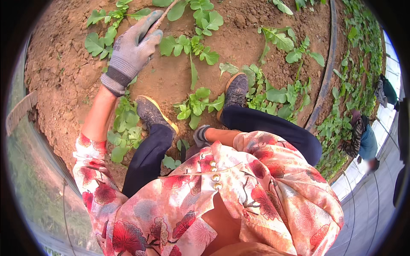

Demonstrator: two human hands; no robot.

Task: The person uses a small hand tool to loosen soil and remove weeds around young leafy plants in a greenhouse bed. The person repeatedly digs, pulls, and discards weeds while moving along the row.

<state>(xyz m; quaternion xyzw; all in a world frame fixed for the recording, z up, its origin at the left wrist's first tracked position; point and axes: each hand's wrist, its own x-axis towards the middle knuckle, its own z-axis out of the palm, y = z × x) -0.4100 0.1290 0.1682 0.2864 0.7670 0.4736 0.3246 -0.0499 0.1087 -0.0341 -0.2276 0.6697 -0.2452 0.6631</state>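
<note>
My left hand (137, 44), in a grey knit work glove with a dark cuff band, is closed around a thin wooden stick (162, 16). The stick runs out past the top edge, so its far end is hidden. Low between my knees is my right hand (199, 136), gloved too and mostly covered by my floral shirt (224, 166). A dark strip (183, 153) shows beside it; whether the fingers hold it is unclear. Young lobed-leaf seedlings (193, 46) grow in front of me, and another leafy plant (198, 104) stands between my shoes.
Brown soil (153, 76) surrounds the plants. A black irrigation hose (326, 68) curves along the right, with a dense leafy row (362, 64) beyond it. Two people are bent over near that row, one in a blue top (368, 140). Clear plastic sheeting (41, 172) borders the left.
</note>
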